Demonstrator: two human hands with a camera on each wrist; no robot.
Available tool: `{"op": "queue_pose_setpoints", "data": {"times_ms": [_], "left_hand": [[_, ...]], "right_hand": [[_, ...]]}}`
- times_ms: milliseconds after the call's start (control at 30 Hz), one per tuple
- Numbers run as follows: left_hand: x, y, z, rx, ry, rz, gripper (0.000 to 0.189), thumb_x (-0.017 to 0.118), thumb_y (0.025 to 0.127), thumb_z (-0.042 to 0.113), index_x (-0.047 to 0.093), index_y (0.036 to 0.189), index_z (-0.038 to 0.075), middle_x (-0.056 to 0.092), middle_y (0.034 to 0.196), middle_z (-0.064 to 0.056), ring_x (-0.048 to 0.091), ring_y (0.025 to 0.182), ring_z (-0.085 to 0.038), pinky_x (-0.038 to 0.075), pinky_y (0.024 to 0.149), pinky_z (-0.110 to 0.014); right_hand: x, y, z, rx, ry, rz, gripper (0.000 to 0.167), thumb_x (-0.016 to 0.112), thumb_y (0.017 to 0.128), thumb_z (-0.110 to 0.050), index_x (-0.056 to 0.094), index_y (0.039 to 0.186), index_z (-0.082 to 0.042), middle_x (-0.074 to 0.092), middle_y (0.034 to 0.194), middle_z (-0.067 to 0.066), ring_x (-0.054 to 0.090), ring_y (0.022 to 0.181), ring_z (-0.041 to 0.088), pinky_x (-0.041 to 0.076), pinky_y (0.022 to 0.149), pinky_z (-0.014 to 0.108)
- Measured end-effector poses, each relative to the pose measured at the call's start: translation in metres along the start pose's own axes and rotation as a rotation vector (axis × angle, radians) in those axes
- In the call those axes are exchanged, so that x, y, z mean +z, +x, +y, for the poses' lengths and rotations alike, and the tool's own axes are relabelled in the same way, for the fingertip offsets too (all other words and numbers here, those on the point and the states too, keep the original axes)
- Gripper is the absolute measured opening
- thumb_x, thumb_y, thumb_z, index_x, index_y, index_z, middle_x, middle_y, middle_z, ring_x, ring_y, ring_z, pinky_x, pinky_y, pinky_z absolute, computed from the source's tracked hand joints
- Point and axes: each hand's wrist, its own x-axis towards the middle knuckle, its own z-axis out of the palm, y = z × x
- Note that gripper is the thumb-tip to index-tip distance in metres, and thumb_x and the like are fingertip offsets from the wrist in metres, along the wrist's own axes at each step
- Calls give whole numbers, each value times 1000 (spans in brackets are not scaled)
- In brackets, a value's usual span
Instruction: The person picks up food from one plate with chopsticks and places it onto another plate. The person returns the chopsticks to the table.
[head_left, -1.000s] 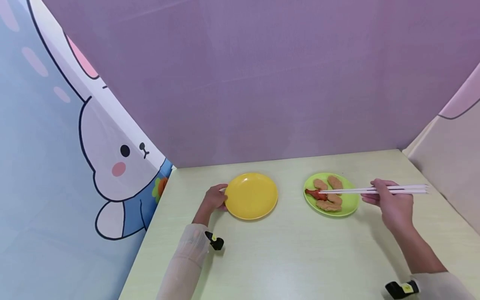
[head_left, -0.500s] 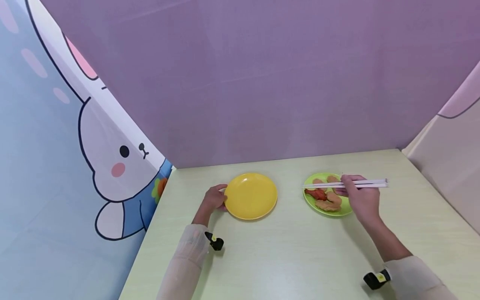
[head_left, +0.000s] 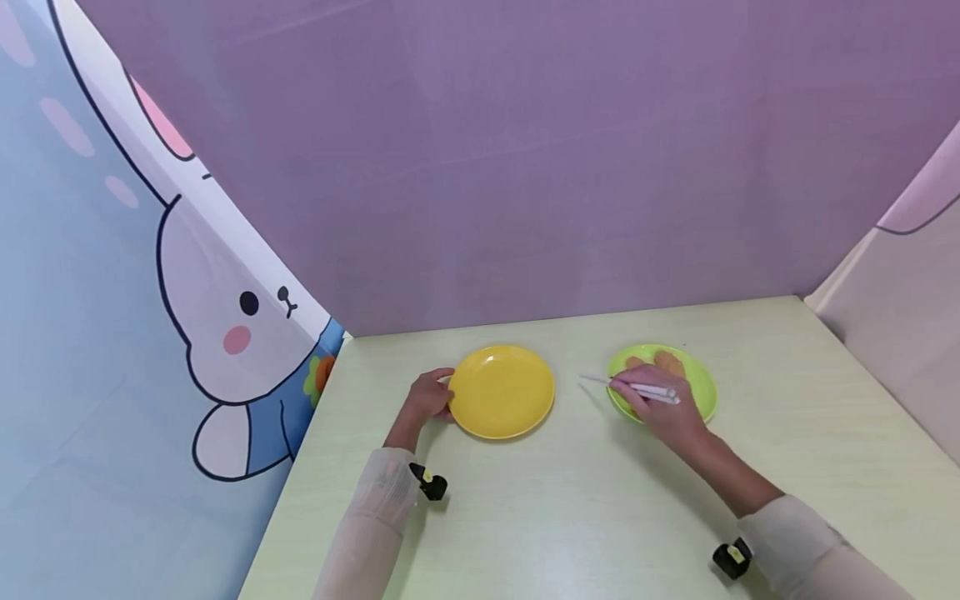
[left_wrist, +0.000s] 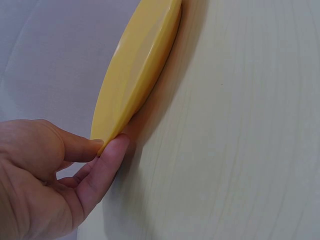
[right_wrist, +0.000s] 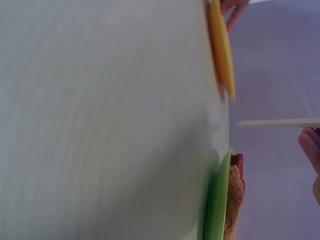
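My left hand (head_left: 427, 397) pinches the near left rim of a yellow plate (head_left: 502, 393) between thumb and fingers, seen closely in the left wrist view. A pair of white chopsticks (head_left: 658, 392) is held in my right hand (head_left: 670, 417), above a lime green plate (head_left: 703, 390). Their tips point left, past the green plate's edge, with no food visible between them. Brown, fried-looking pieces (head_left: 669, 362) lie on the green plate, partly covered by the hand. A red piece of food (right_wrist: 237, 161) shows behind a brown one in the right wrist view.
Both plates rest on a pale wood-grain table (head_left: 525, 517), a gap between them. A purple cloth wall (head_left: 570, 208) rises behind the table. At left stands a panel with a cartoon rabbit (head_left: 240, 333), and at right a light-coloured panel (head_left: 907, 325).
My right hand has moved left with the chopsticks, from the green plate's right side to over it. The chopsticks have left the red drumstick. My left hand stays on the yellow plate.
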Motion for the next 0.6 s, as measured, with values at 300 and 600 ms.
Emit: {"op": "queue_pose_setpoints", "data": {"times_ms": [300,600], "left_hand": [[2,2,-1,-6,0,0,53,59,97,2,55,147,19,66,122,-18,70,64,-16,62,55,-27],[4,0,1,14,-25,-10,55,60,96,1,54,148,17,69,123,-19,71,64,-16,63,55,-28]], "right_hand": [[16,-7,-5,-343,-7,-96,51,46,105,-49,78,84,-15,72,82,-3,67,75,13,60,64,27],[21,-17,-3,-454,-81,-240,54,38,108,-48,76,89,-15,69,88,0,68,76,12,61,62,24]]}}
